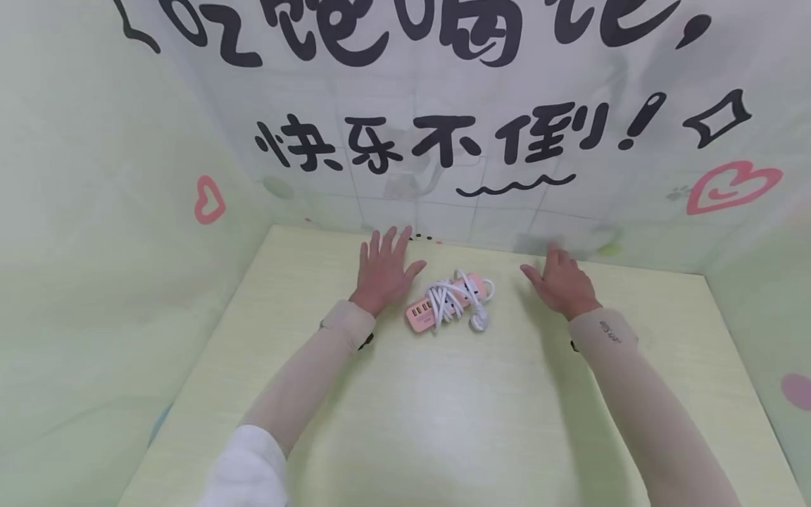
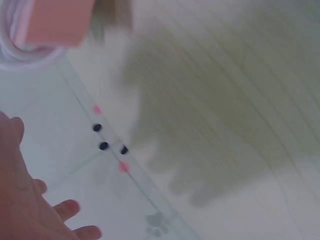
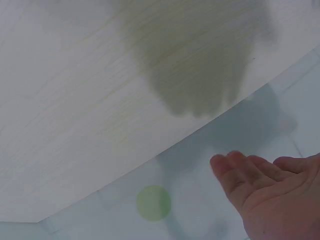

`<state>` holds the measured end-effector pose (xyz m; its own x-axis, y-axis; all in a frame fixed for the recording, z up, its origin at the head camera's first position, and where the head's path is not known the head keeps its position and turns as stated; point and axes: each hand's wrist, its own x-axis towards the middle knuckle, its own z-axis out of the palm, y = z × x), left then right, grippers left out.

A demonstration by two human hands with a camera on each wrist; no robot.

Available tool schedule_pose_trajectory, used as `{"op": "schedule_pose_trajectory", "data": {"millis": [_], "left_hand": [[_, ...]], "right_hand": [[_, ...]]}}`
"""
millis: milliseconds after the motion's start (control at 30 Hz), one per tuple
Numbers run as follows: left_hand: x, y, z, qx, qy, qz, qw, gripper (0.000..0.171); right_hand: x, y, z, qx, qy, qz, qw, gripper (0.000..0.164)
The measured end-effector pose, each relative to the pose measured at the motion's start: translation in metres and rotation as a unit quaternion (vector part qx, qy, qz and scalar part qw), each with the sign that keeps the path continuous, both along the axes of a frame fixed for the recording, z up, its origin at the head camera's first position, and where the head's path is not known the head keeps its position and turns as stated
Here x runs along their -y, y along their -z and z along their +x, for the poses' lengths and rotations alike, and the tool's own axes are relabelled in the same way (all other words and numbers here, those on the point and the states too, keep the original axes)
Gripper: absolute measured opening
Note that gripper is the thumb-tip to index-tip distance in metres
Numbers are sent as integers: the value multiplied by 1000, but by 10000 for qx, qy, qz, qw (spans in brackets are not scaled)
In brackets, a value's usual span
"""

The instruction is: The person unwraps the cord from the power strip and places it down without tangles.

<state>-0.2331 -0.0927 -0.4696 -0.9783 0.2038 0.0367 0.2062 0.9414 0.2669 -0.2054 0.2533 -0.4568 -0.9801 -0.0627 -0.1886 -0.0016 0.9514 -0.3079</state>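
Observation:
A pink power strip (image 1: 421, 318) with several USB ports lies slanted on the table, its white cord (image 1: 441, 299) wound around its middle. The plug (image 1: 479, 320) rests by its right side. To the left of the strip my left hand (image 1: 382, 278) has its fingers spread and holds nothing. My right hand (image 1: 562, 282) is farther off on the strip's right, thumb apart from the fingers, also holding nothing. The left wrist view catches only an end of the power strip (image 2: 62, 22). In the right wrist view, the right hand (image 3: 275, 192) shows its palm, fingers extended.
The pale wooden table (image 1: 405, 422) runs back to a printed white backdrop (image 1: 393, 91) with large black characters. Light green side panels (image 1: 95, 246) stand at the left and right, marked with pink hearts. Both hands are near the table's back edge.

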Motion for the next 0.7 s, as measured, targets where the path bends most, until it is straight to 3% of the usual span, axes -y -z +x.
{"op": "schedule_pose_trajectory", "data": {"millis": [200, 333, 533, 700], "left_hand": [[-7, -9, 29, 148, 175, 91, 9997, 81], [-11, -11, 48, 289, 308, 150, 9990, 82], [-12, -3, 74, 180, 613, 149, 9978, 80], [-12, 5, 90, 292, 718, 129, 9969, 76]], "right_hand": [[26, -1, 2, 16, -407, -351, 9986, 82], [43, -2, 8, -211, -778, -377, 9960, 72], [69, -4, 19, -695, -1153, -637, 9888, 52], [87, -3, 28, -799, -1379, -701, 9847, 43]]}}
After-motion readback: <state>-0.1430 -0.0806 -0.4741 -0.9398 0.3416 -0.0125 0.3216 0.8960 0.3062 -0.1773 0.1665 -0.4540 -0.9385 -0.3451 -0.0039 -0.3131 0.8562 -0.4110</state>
